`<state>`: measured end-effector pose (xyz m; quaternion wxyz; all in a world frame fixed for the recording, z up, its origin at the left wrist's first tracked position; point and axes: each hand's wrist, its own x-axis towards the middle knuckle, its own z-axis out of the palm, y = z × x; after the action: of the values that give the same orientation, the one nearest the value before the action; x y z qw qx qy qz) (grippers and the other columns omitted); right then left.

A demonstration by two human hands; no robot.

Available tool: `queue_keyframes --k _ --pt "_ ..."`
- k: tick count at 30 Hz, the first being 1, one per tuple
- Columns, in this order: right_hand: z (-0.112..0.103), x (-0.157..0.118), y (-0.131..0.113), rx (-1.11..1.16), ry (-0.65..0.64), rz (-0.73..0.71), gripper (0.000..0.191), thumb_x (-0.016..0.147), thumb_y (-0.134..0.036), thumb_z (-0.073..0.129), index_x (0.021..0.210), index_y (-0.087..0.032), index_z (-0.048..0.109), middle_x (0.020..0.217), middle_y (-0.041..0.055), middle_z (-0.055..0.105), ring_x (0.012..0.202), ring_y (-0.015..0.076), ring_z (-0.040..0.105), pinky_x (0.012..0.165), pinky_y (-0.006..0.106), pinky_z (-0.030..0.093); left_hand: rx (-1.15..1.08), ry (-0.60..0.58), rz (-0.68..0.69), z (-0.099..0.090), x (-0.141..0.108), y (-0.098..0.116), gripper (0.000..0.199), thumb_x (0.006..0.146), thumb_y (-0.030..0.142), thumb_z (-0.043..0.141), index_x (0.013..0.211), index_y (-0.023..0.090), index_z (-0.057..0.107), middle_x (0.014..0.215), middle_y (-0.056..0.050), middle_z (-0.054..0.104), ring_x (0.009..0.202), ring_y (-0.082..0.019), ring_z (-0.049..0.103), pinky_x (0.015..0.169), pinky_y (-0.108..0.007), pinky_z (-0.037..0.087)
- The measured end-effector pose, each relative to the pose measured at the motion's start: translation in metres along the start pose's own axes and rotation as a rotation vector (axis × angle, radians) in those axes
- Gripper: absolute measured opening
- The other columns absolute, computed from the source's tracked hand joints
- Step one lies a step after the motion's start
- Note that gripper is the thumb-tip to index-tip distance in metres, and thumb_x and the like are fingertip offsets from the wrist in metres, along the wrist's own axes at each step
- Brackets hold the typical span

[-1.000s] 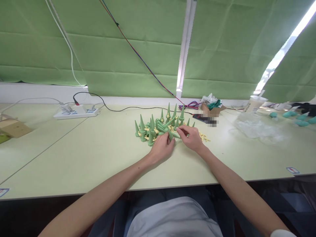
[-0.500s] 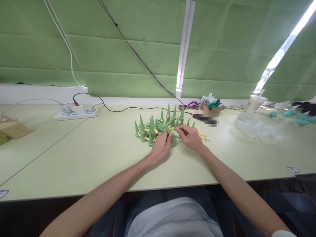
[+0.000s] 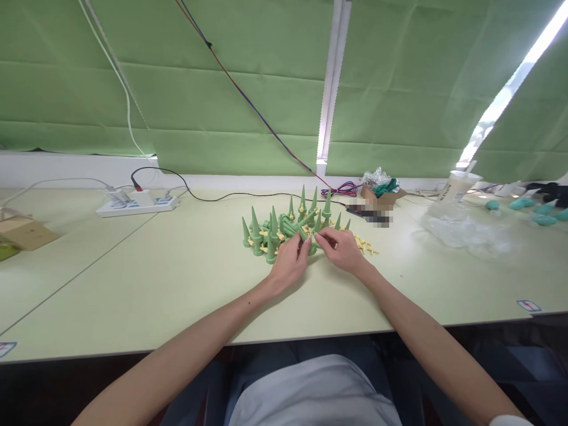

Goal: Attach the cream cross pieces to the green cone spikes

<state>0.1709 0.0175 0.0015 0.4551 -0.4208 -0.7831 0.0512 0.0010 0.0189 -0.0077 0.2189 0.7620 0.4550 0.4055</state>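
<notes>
At the front of a cluster of green pieces, my left hand (image 3: 290, 260) is closed, thumb and fingers pinching a green cone-shaped piece (image 3: 303, 234) that it partly covers. Close beside it, my right hand (image 3: 341, 247) is closed in a pinch at the right end of that piece. Whatever its fingertips hold is too small and covered to make out. Several green cones (image 3: 254, 226) stand upright around the hands, some with small yellow parts (image 3: 280, 235) on their sides. Green rod-like pieces lie among them. Loose yellow parts (image 3: 366, 245) are scattered just right of my right hand.
Behind the cluster lie a dark phone-like device (image 3: 368, 213), coiled cable (image 3: 345, 189) and a small open carton (image 3: 381, 198). A cup (image 3: 457, 186), clear plastic (image 3: 461, 228) and teal pieces (image 3: 523, 204) are to the right. A power strip (image 3: 137, 204) and a cardboard box (image 3: 26, 232) sit left.
My right hand has shifted slightly left, closer to my left hand, and less of the green piece's end shows between them. My left hand has barely moved.
</notes>
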Motion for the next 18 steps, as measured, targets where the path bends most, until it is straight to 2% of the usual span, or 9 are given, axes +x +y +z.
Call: queue_keyframes --k 18 --pt "0.0009 -0.0010 0.0004 0.014 -0.041 0.015 0.028 0.094 -0.031 0.050 0.070 -0.019 0.055 0.056 -0.0041 0.046 0.050 0.0092 0.037 0.054 0.023 0.032 -0.044 0.054 0.010 -0.0021 -0.0008 0.0008 0.039 0.094 0.050 0.042 0.070 0.020 0.040 0.059 0.003 0.047 0.052 -0.010 0.038 0.053 -0.026 0.032"
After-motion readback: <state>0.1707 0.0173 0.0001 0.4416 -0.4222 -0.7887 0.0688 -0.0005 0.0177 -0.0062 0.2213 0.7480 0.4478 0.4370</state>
